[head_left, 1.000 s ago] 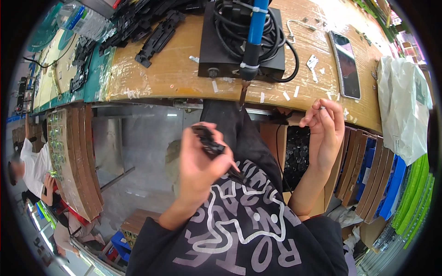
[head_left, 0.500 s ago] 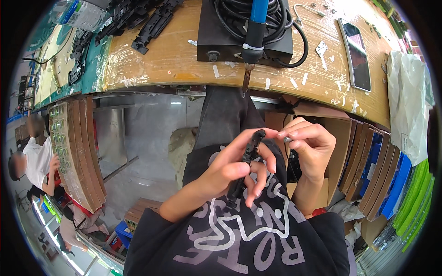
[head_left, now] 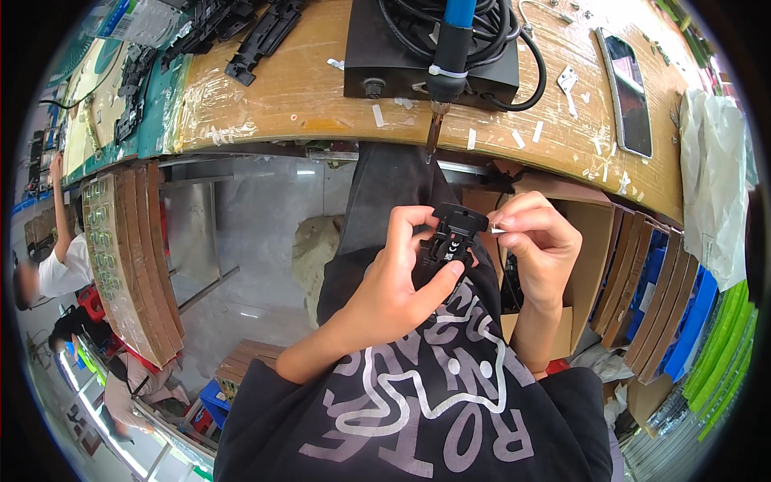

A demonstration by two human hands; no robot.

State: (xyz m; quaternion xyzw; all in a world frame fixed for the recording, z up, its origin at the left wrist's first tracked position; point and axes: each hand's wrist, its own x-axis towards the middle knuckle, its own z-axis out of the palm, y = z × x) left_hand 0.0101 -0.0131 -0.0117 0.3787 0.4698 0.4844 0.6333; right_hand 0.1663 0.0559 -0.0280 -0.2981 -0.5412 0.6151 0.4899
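Fingers, left hand [head_left: 401,277]: curled tight around a small black plastic part [head_left: 451,241], thumb pressed on its lower face, holding it over the lap, below the near edge of the desk [head_left: 281,88].
Fingers, right hand [head_left: 536,241]: pinched narrow on a tiny pale piece [head_left: 496,230], its tip just beside the part's right side; whether they touched could not be told.
Progress: by my judgement the fitting was under way, the pale piece not yet seated in the part.
Left to do: seating it, as far as showed.
Desk: soldering iron [head_left: 450,40] lay on a black box [head_left: 418,56] at the near edge; a phone [head_left: 626,92] lay toward the right end.
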